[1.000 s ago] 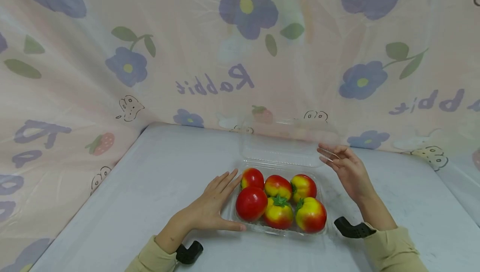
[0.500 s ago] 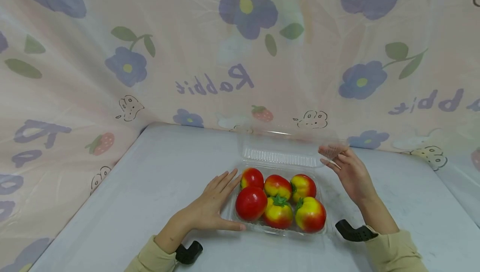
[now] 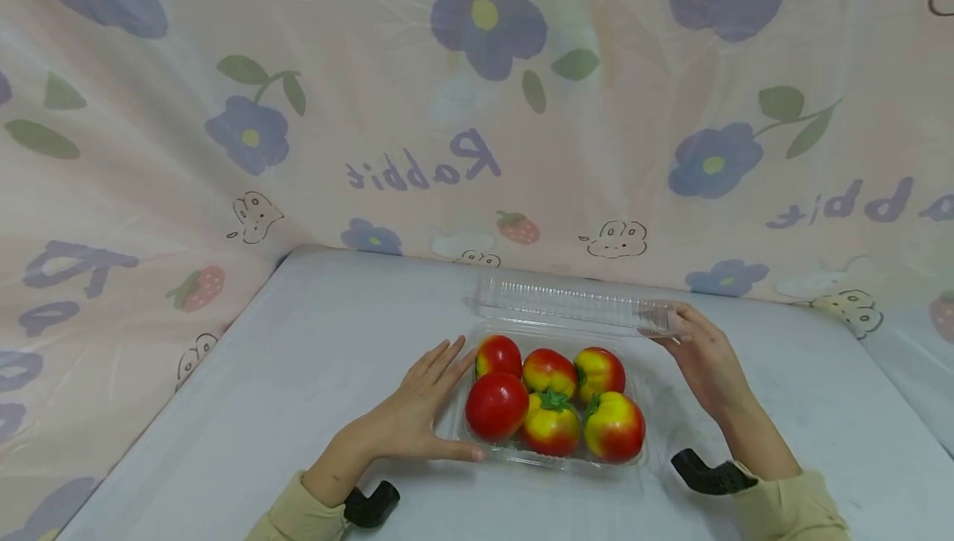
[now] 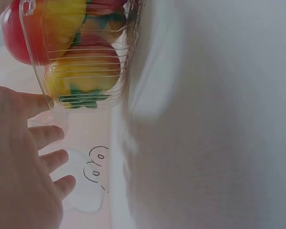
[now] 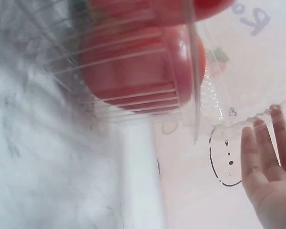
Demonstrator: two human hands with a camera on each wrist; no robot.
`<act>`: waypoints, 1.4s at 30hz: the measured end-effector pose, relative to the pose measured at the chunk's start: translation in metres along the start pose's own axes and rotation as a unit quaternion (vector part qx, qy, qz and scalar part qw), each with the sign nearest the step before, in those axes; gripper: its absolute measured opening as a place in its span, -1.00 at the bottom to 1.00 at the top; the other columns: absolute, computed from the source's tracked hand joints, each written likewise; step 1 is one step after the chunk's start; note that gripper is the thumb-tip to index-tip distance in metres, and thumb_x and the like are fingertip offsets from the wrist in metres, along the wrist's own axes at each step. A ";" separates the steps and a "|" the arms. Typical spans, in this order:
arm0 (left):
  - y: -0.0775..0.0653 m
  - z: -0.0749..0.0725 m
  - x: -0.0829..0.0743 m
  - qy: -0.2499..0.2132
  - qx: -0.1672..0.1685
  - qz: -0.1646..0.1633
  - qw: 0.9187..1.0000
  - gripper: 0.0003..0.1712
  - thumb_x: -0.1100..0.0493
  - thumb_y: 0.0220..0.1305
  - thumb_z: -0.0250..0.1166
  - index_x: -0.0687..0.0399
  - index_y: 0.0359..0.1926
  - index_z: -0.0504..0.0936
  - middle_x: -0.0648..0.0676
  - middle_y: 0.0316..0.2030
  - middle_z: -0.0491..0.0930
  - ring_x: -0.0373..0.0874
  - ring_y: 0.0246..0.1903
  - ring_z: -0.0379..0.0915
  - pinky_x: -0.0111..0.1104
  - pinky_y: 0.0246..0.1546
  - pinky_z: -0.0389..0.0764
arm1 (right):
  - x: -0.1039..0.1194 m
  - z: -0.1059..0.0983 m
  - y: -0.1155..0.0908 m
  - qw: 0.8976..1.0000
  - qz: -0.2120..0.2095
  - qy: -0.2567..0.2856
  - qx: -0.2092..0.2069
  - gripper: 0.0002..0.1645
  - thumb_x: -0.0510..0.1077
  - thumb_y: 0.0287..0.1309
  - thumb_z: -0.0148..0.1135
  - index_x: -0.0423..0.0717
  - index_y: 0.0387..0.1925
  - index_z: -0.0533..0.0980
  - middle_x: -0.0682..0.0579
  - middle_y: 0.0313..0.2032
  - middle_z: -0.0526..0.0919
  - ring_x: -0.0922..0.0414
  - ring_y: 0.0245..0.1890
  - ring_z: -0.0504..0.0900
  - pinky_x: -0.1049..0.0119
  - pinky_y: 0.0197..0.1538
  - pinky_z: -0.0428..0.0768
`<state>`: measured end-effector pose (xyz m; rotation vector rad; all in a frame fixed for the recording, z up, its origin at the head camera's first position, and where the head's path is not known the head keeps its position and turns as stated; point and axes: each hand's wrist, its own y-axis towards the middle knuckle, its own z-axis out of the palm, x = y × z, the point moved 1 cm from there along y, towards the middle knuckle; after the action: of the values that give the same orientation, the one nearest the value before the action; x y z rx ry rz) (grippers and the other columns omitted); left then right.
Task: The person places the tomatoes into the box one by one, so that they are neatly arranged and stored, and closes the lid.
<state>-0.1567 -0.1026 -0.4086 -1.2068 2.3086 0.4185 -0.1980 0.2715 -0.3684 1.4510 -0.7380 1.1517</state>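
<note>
A clear plastic clamshell box [image 3: 559, 465] on the table holds several glossy red and yellow fruits [image 3: 550, 425], some with green leafy tops. Its hinged lid [image 3: 566, 301] is raised at the back, tilted over the rear edge. My left hand [image 3: 413, 417] lies along the box's left side, fingers spread and thumb near the front corner. In the left wrist view, a finger [image 4: 38, 104] touches the rim. My right hand [image 3: 704, 355] is at the lid's right end. The right wrist view shows straight fingers [image 5: 260, 152] with their tips against the lid; the thumb is out of sight there.
A white cloth covers the table [image 3: 313, 359]. Behind and to the left hangs a pale curtain [image 3: 358, 110] printed with flowers, rabbits and lettering. Black curved pieces [image 3: 373, 505] sit at both wrists, by the beige sleeves [image 3: 786, 495].
The lid has tipped from leaning back to a steeper angle towards the box. My right hand has turned and come slightly right with it. The left hand has stayed by the box.
</note>
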 end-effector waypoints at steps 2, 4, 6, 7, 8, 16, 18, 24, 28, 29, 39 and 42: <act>0.000 0.000 0.000 -0.004 0.000 0.002 1.000 0.30 -0.48 -0.16 0.31 -0.18 0.52 -0.09 0.01 0.54 -0.24 0.03 0.50 -0.40 0.23 0.37 -0.03 | 0.001 0.001 -0.003 1.000 -0.003 -0.018 0.003 -0.57 -0.26 0.46 -0.26 -0.09 0.07 0.54 0.17 0.04 0.56 0.22 0.08 0.50 0.52 0.16 0.44; 0.000 0.000 -0.001 -0.009 0.001 0.002 1.000 0.30 -0.48 -0.15 0.32 -0.16 0.52 -0.09 0.02 0.54 -0.24 0.04 0.50 -0.40 0.24 0.36 -0.02 | 0.002 0.001 -0.005 0.999 -0.004 -0.036 0.010 -0.58 -0.26 0.46 -0.26 -0.14 0.10 0.52 0.19 0.06 0.58 0.22 0.12 0.48 0.55 0.16 0.41; 0.000 -0.001 -0.001 -0.013 0.000 0.004 1.000 0.30 -0.46 -0.14 0.32 -0.12 0.52 -0.10 0.03 0.53 -0.24 0.05 0.50 -0.39 0.24 0.36 -0.02 | 0.003 0.001 -0.006 0.999 -0.008 -0.049 0.016 -0.58 -0.26 0.46 -0.26 -0.25 0.12 0.48 0.18 0.09 0.59 0.22 0.15 0.46 0.53 0.16 0.40; 0.000 -0.001 -0.001 -0.015 -0.001 0.004 1.000 0.30 -0.46 -0.12 0.32 -0.11 0.52 -0.10 0.03 0.53 -0.24 0.05 0.50 -0.39 0.23 0.37 -0.02 | 0.003 0.001 -0.006 0.998 -0.009 -0.053 0.019 -0.58 -0.27 0.46 -0.27 -0.30 0.12 0.46 0.17 0.10 0.59 0.21 0.16 0.45 0.51 0.16 0.39; 0.000 -0.002 -0.002 -0.018 -0.003 0.003 1.000 0.29 -0.45 -0.10 0.31 -0.08 0.52 -0.11 0.02 0.53 -0.23 0.05 0.50 -0.38 0.23 0.37 -0.02 | 0.004 0.002 -0.007 0.998 -0.008 -0.060 0.020 -0.58 -0.27 0.46 -0.27 -0.33 0.12 0.44 0.17 0.11 0.59 0.21 0.18 0.44 0.51 0.16 0.38; -0.001 -0.008 -0.003 -0.071 -0.029 -0.011 0.997 0.05 -0.30 0.21 0.17 -0.02 0.52 -0.13 0.01 0.53 -0.22 0.05 0.50 -0.36 0.25 0.36 -0.04 | 0.009 0.002 -0.013 0.995 0.011 -0.093 0.022 -0.59 -0.23 0.47 -0.24 -0.36 0.12 0.43 0.21 0.11 0.59 0.27 0.21 0.41 0.42 0.27 0.31; -0.001 -0.010 -0.003 -0.086 -0.044 0.000 0.995 -0.01 -0.24 0.28 0.13 -0.02 0.52 -0.14 0.04 0.53 -0.20 0.08 0.50 -0.34 0.26 0.36 -0.07 | 0.009 0.001 -0.014 0.995 0.009 -0.092 0.029 -0.59 -0.23 0.47 -0.24 -0.37 0.12 0.43 0.22 0.12 0.58 0.29 0.22 0.40 0.46 0.28 0.31; -0.001 -0.014 -0.005 -0.173 -0.074 0.040 0.981 -0.15 -0.10 0.38 0.01 -0.04 0.53 -0.17 0.09 0.51 -0.15 0.13 0.47 -0.26 0.33 0.31 -0.04 | 0.007 0.001 -0.017 0.996 0.001 -0.086 0.029 -0.61 -0.25 0.47 -0.23 -0.36 0.06 0.48 0.21 0.10 0.59 0.28 0.23 0.38 0.61 0.21 0.30; -0.001 -0.016 -0.007 -0.198 -0.084 0.055 0.975 -0.16 -0.08 0.38 0.00 -0.07 0.53 -0.18 0.11 0.51 -0.15 0.15 0.47 -0.25 0.36 0.28 -0.03 | 0.007 0.002 -0.020 0.995 0.017 -0.095 0.011 -0.61 -0.23 0.46 -0.21 -0.36 0.03 0.49 0.19 0.09 0.60 0.26 0.23 0.38 0.60 0.19 0.30; -0.001 -0.016 -0.007 -0.201 -0.086 0.058 0.974 -0.16 -0.08 0.38 0.00 -0.07 0.53 -0.18 0.10 0.51 -0.15 0.15 0.47 -0.26 0.37 0.28 -0.03 | 0.006 0.003 -0.020 0.995 0.023 -0.097 0.005 -0.61 -0.23 0.46 -0.21 -0.38 0.03 0.49 0.18 0.09 0.60 0.26 0.23 0.38 0.59 0.17 0.30; 0.000 -0.015 -0.013 -0.218 -0.107 0.088 0.966 -0.20 -0.18 0.34 0.00 -0.15 0.51 -0.02 0.09 0.51 -0.11 0.17 0.47 -0.19 0.44 0.20 0.02 | 0.001 0.001 -0.029 0.994 -0.011 -0.106 0.027 -0.66 -0.36 0.42 -0.21 -0.52 -0.03 0.46 0.14 0.10 0.59 0.27 0.16 0.47 0.55 0.15 0.42; 0.000 -0.016 -0.015 -0.219 -0.103 0.087 0.966 -0.22 -0.19 0.34 0.01 -0.21 0.50 0.00 0.09 0.51 -0.11 0.17 0.47 -0.19 0.44 0.19 0.03 | 0.000 0.002 -0.032 0.994 -0.014 -0.109 0.027 -0.66 -0.38 0.41 -0.19 -0.51 -0.03 0.48 0.13 0.11 0.59 0.27 0.15 0.47 0.55 0.14 0.45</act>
<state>-0.1546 -0.1001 -0.3873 -0.8890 2.0222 0.9107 -0.1688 0.2766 -0.3796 1.6464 -0.8397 1.0090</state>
